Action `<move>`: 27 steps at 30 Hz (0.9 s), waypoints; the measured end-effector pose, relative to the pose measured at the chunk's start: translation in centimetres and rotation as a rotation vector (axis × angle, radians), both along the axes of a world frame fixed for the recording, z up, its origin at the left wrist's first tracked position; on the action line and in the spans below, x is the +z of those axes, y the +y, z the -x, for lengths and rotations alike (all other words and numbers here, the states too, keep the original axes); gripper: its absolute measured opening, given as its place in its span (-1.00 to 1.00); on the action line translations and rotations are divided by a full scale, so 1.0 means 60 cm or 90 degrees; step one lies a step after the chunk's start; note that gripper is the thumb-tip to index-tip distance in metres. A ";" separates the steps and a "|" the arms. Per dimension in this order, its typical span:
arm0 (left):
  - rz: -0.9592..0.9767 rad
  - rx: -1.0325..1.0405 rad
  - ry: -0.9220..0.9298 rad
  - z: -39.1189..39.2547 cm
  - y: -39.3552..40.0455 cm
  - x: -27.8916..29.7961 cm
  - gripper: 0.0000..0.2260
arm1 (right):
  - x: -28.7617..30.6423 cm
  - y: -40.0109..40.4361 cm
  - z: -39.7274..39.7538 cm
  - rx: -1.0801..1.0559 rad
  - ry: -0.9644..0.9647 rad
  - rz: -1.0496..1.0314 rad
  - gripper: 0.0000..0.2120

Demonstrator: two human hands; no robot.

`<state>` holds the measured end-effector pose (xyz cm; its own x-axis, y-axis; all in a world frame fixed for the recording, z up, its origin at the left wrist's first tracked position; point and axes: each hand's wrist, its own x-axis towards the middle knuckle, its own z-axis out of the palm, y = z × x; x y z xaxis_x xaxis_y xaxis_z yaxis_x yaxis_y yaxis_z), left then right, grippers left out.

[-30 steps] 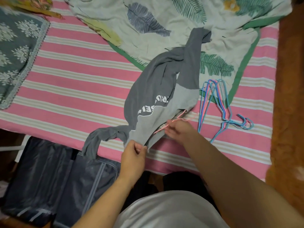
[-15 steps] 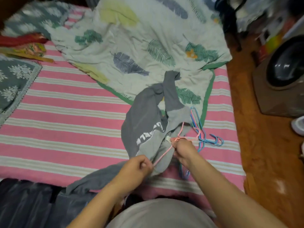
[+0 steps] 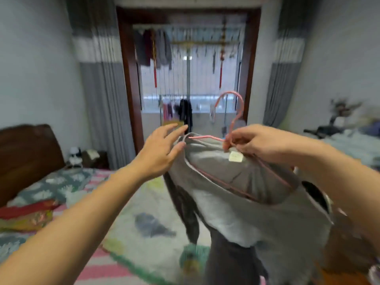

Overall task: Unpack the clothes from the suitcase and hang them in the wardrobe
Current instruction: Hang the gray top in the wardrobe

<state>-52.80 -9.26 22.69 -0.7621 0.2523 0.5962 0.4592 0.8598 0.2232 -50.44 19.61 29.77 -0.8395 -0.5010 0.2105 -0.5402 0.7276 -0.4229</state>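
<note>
Beyond the raised arms a dark-framed doorway (image 3: 127, 79) opens onto a balcony where clothes (image 3: 153, 48) hang on a rail, with grey curtains (image 3: 96, 95) on either side. Below, a bed with a pink striped sheet (image 3: 98, 270) carries a leaf-print blanket (image 3: 148, 219). Held up in front is a grey shirt (image 3: 236, 194) on a pink hanger (image 3: 232, 114). The right hand (image 3: 257, 142) pinches the hanger at the base of its hook, so the hook stands just above the fingers and the shirt droops below and towards the camera (its white label sits right under the thumb). The left hand (image 3: 162, 151) is spread, fingers straight, fingertips touching the shirt's collar at the hanger's far shoulder end
</note>
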 end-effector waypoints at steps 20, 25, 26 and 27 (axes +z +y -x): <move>0.049 0.137 0.136 -0.194 -0.142 0.004 -0.65 | -0.099 0.018 0.035 0.105 -0.061 0.102 -0.54; 0.134 0.280 0.053 -0.346 -0.176 -0.055 -0.67 | -0.236 -0.045 0.040 0.246 -0.163 0.145 -0.56; 0.152 0.299 0.042 -0.382 -0.174 -0.057 -0.66 | -0.246 -0.061 0.033 0.293 -0.154 0.124 -0.56; 0.171 0.316 0.031 -0.418 -0.168 -0.058 -0.64 | -0.253 -0.076 0.019 0.338 -0.130 0.105 -0.56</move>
